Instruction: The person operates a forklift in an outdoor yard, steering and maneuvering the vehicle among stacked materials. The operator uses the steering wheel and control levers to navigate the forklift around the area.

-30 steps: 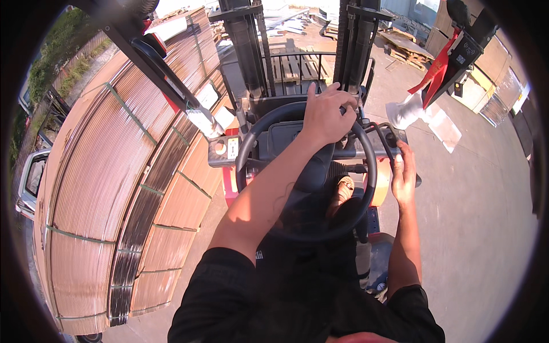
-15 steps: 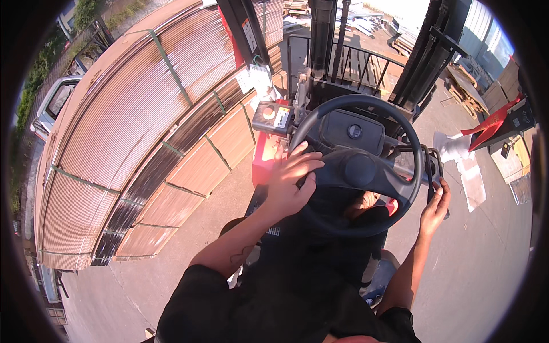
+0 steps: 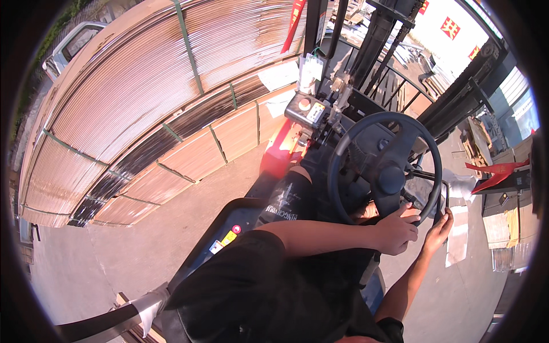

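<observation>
A black steering wheel [image 3: 337, 197] stands in front of me, its spokes turned. My left hand [image 3: 396, 230] reaches across my body and is closed on the wheel's lower right rim, fingers curled. Just right of the wheel, my right hand [image 3: 438, 233] grips a black control lever [image 3: 446, 197], its fingertips wrapped about the upper end. The two hands are close together but apart. Behind the wheel the dashboard is partly hidden by the spokes. My legs in dark trousers [image 3: 283, 197] lie beneath the wheel.
Tall strapped stacks of flat cardboard [image 3: 131, 97] stand close on the left. A control box with a round button [image 3: 306, 108] sits left of the wheel. Ahead rise black mast posts [image 3: 372, 46] and a load guard. Red ribbon [image 3: 497, 171] is tied to the right post.
My left hand has moved from the wheel's left side to its lower right, and the wheel has turned. The view has swung left. My right hand stays at the lever.
</observation>
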Demonstrator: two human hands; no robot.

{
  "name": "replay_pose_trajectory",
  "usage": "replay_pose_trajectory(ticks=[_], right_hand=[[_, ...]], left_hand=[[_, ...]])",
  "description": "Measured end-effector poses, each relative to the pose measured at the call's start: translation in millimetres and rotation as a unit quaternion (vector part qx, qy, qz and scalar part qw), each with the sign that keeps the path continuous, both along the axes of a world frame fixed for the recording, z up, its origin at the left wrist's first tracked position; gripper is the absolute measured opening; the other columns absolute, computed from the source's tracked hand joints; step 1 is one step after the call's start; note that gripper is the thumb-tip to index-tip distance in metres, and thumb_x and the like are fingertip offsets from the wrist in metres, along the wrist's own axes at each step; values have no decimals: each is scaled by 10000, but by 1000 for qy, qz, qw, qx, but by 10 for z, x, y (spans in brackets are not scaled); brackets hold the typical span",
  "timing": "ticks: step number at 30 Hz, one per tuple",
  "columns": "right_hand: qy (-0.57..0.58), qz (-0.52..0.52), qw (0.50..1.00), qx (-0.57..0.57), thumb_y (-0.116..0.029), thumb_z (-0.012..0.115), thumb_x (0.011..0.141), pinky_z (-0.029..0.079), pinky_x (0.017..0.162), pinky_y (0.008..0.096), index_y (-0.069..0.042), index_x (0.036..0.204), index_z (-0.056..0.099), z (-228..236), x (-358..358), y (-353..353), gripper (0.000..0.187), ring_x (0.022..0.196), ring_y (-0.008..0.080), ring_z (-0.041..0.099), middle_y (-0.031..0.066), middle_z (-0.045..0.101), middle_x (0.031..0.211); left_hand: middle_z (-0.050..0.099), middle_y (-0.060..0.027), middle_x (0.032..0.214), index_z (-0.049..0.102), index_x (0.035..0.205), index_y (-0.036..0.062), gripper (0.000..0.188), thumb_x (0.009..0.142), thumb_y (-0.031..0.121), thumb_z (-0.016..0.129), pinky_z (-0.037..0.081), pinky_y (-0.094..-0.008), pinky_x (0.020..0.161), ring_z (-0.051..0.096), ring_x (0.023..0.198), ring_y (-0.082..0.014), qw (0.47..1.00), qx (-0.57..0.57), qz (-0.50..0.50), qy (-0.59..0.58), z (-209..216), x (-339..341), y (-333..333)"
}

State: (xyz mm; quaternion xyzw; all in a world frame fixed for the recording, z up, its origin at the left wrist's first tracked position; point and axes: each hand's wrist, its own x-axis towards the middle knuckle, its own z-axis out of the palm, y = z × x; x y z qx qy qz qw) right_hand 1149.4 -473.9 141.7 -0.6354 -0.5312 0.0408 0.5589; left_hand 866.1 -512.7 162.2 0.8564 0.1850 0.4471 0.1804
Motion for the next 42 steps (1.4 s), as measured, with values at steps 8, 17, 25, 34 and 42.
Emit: replay_pose_trajectory(ticks=[8, 17, 25, 34, 42], right_hand=[[35, 20, 999, -24, -383, 483, 1248, 541, 1049, 416, -8, 1454, 672, 74, 419, 1443, 467, 1201, 269, 688, 155, 741, 1354], [-88, 35, 996, -2, -484, 496, 1234, 525, 1094, 410, 5, 1448, 652, 100, 806, 2332, 556, 1230, 289, 691, 167, 720, 1387], [35, 126, 991, 9, -357, 510, 1245, 540, 1094, 408, -1, 1497, 640, 143, 758, 2983, 455, 1250, 268, 687, 161, 704, 1414], [-16, -8, 1000, -2, -342, 547, 1236, 543, 992, 350, -2, 1413, 680, 133, 160, 3089, 405, 1053, 180, 644, 114, 743, 1206], [11, -6, 999, 42, -238, 539, 1242, 488, 788, 257, -1, 1381, 686, 321, -317, 3408, 312, 882, 89, 553, 22, 700, 1127]], left_hand=[[805, -82, 1058, 796, 910, 89, 98, 860, 128, 721, 211, -754, 1342, 585, 1495, -382, 999, 16, 42, -20, 44, 936, 1725], [795, -39, 953, 812, 845, 112, 214, 909, 285, 704, 227, -761, 1312, 607, 1342, -342, 995, 49, 89, 26, 355, 1386, 2888], [843, -108, 1081, 881, 965, 99, 327, 928, 329, 652, 109, -732, 1372, 617, 1433, -373, 977, 12, 190, 96, 1010, 1350, 4318], [837, -101, 1080, 849, 1114, 158, 220, 1010, 248, 677, 249, -701, 1313, 723, 1322, -390, 948, -35, 278, -149, 1279, -606, 5098], [788, -68, 1450, 810, 1261, 113, 272, 1032, 133, 664, 99, -658, 1368, 519, 1616, -378, 940, -132, 299, -100, 817, -1936, 4176]])
